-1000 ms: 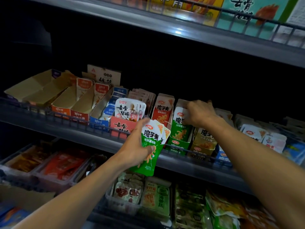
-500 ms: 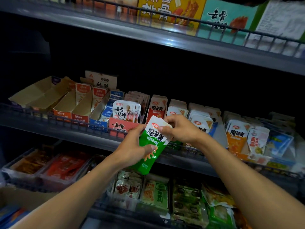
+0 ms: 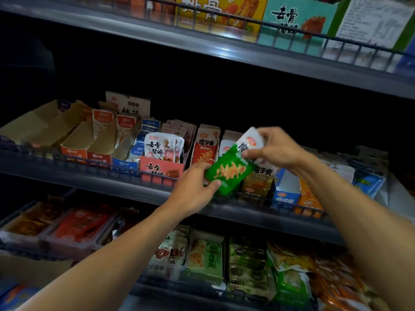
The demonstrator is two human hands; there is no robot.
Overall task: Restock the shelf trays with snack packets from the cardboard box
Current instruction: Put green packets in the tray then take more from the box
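At a dim shop shelf, seen from the head camera, a person's left hand (image 3: 197,189) grips the lower end of a green snack packet (image 3: 229,170) printed with orange strips, thumb curled over its front, while the right hand (image 3: 276,149) pinches its white upper end. The packet is held in the air just in front of the middle shelf's wire rail (image 3: 89,163), its long axis tilted, white end pointing up and to the right, green end down and to the left. Its lettering is mostly hidden by fingers. Behind it, cardboard trays stand in a row: a pink tray (image 3: 161,168) and its white packets (image 3: 164,145) read "去骨猪蹄" under "DDY"; an orange packet (image 3: 205,145) reads "魔芋爽", as does a yellowish packet (image 3: 261,173) beside the green one. Farther up, boxes on the top shelf read "排骨" (image 3: 215,14) and "去骨" (image 3: 292,21).
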